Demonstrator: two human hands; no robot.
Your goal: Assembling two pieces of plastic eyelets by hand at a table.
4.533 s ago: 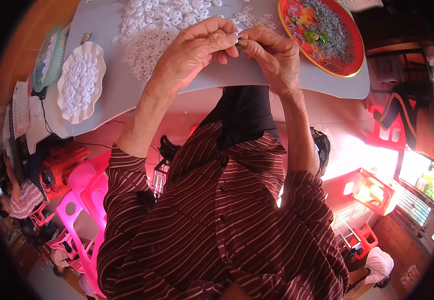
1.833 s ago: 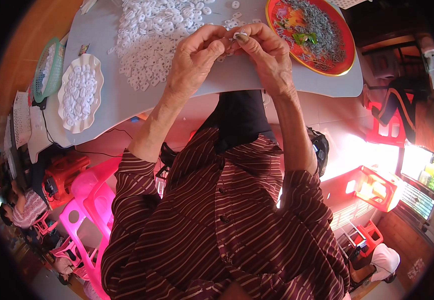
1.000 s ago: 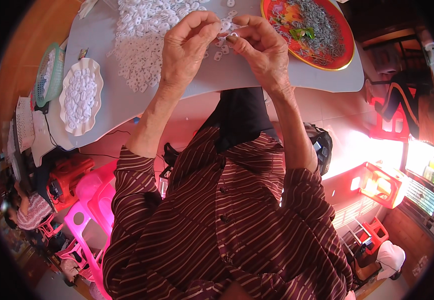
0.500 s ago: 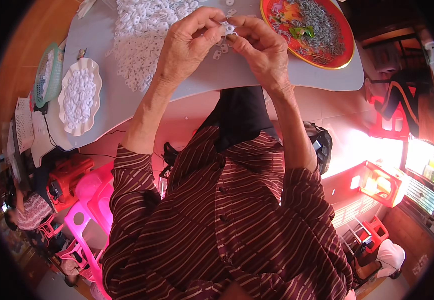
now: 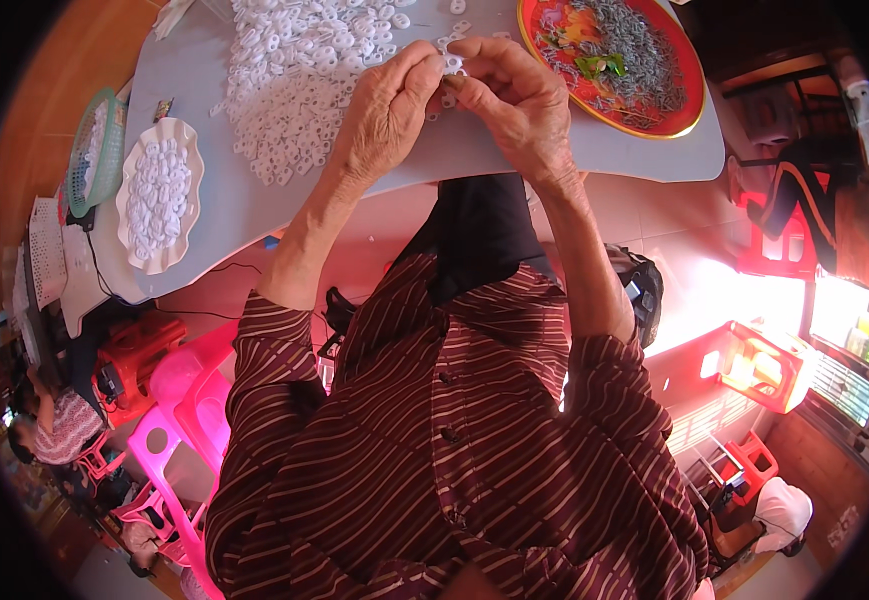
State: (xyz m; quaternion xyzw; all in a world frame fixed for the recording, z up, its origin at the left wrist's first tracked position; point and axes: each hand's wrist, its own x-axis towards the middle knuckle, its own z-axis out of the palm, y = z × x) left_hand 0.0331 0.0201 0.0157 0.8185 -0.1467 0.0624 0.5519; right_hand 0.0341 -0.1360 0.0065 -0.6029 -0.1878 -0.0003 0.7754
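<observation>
Both hands meet over the grey table's near part, fingertips almost touching. My left hand (image 5: 386, 115) is closed, thumb pressed to its bent fingers, at a small white plastic piece (image 5: 451, 64). My right hand (image 5: 522, 105) is curled, its thumb and forefinger close around the same spot; what its fingertips grip is too small to make out. Just left of the hands spreads a heap of white oval plastic pieces (image 5: 299, 40), with smaller flat white pieces (image 5: 279, 125) at its near side. At the right stands a round red tray (image 5: 689, 105) holding many thin grey bits (image 5: 644, 60) and a green scrap.
A scalloped white dish (image 5: 194, 205) of white pieces stands at the table's (image 5: 234, 205) left edge, beside a green mesh basket (image 5: 109, 165). Below are pink plastic chairs (image 5: 159, 450) and red stools (image 5: 769, 370). Other people sit farther off at both sides.
My left hand has moved slightly down and right, its fingers now more closed. My right hand has shifted a little left. The red tray appears shifted slightly left in view.
</observation>
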